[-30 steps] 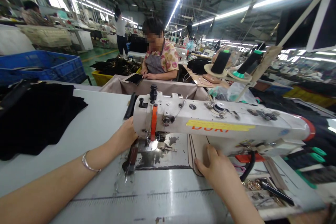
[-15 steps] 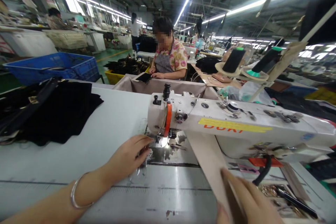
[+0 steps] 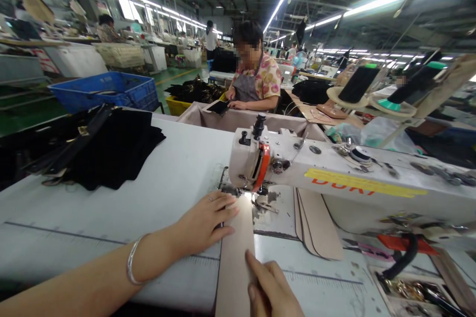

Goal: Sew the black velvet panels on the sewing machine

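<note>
A long beige strip (image 3: 235,262) lies lengthwise on the sewing machine bed, its far end under the needle area of the white sewing machine (image 3: 282,163). My left hand (image 3: 208,220), a bracelet on its wrist, rests with fingers apart on the strip's left edge close to the presser foot. At the strip's right edge, nearer to me, is my right hand (image 3: 273,285), index finger extended along the edge and thumb beside it. Several beige pieces with rounded ends (image 3: 322,230) lie under the machine arm to the right.
A stack of black pieces (image 3: 119,151) lies on the table's left side. Beyond stand a blue crate (image 3: 106,91) and a fabric-lined bin (image 3: 238,119), where a person handles a black piece. Thread cones (image 3: 359,84) stand at right, above a tray of metal parts (image 3: 412,290).
The beige strip has come from the right onto the machine bed, up to the needle. My right hand has moved left with it, and my left hand now touches it. The view has shifted left.
</note>
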`<action>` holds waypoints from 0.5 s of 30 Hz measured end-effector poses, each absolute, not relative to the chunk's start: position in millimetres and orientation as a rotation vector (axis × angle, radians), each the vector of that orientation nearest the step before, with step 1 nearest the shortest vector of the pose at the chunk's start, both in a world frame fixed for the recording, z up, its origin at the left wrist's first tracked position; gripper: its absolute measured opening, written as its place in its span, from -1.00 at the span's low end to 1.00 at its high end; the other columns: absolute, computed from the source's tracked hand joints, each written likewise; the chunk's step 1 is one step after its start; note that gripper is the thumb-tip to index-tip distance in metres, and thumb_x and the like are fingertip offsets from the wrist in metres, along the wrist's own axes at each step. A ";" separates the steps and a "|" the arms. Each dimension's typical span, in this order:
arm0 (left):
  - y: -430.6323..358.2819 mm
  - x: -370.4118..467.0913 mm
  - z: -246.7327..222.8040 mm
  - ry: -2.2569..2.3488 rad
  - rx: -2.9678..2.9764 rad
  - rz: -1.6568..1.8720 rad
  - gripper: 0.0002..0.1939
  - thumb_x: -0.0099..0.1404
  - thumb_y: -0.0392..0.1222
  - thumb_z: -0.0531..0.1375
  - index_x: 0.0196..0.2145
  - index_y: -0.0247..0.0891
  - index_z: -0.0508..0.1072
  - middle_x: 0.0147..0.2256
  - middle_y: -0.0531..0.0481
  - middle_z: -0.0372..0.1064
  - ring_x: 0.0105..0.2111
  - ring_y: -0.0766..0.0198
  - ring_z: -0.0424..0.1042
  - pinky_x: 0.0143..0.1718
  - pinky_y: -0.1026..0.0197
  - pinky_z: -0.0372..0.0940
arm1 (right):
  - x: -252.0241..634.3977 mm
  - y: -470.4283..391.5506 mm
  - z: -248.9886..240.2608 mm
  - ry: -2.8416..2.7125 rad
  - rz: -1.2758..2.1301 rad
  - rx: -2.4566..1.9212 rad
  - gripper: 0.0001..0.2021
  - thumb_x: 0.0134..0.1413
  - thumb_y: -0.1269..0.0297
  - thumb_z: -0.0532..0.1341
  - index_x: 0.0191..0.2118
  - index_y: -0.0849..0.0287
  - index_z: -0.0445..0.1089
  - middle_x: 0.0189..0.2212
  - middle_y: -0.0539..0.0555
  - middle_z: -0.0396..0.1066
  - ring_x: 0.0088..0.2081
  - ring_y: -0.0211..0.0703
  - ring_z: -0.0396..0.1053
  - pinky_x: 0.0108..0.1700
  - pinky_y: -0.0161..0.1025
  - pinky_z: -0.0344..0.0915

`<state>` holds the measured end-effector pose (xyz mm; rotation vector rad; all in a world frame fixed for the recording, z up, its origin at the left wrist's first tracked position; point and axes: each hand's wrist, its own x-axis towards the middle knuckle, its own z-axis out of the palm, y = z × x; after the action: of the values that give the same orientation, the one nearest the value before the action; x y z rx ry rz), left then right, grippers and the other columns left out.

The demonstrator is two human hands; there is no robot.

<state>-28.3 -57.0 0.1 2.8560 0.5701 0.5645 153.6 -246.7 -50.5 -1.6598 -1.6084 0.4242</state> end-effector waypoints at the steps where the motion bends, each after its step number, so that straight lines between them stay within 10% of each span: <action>1: -55.9 -28.1 -1.2 0.602 2.842 0.580 -0.61 0.38 -0.10 0.18 0.13 -0.21 0.36 0.17 -0.18 0.26 0.17 -0.02 0.23 0.22 -0.16 0.18 | 153.9 -243.1 -48.6 -1.601 0.447 -1.644 -0.50 0.20 0.49 -0.02 0.23 0.12 0.28 -0.29 0.08 0.34 -0.35 -0.27 0.43 -0.27 -0.44 0.41; 15: -44.8 -21.5 -4.5 0.676 2.832 0.505 -0.59 0.43 -0.12 0.11 0.19 -0.23 0.31 0.22 -0.18 0.19 0.24 0.01 0.16 0.29 -0.13 0.10 | 156.5 -216.6 -36.4 -1.536 0.605 -1.688 -0.54 0.23 0.35 -0.03 0.20 0.13 0.33 -0.26 0.09 0.37 -0.22 -0.20 0.43 -0.08 -0.33 0.37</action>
<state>-21.5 -44.8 -4.5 2.8323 0.6763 0.5054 156.5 -216.6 -36.4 -1.6882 -1.5363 0.6052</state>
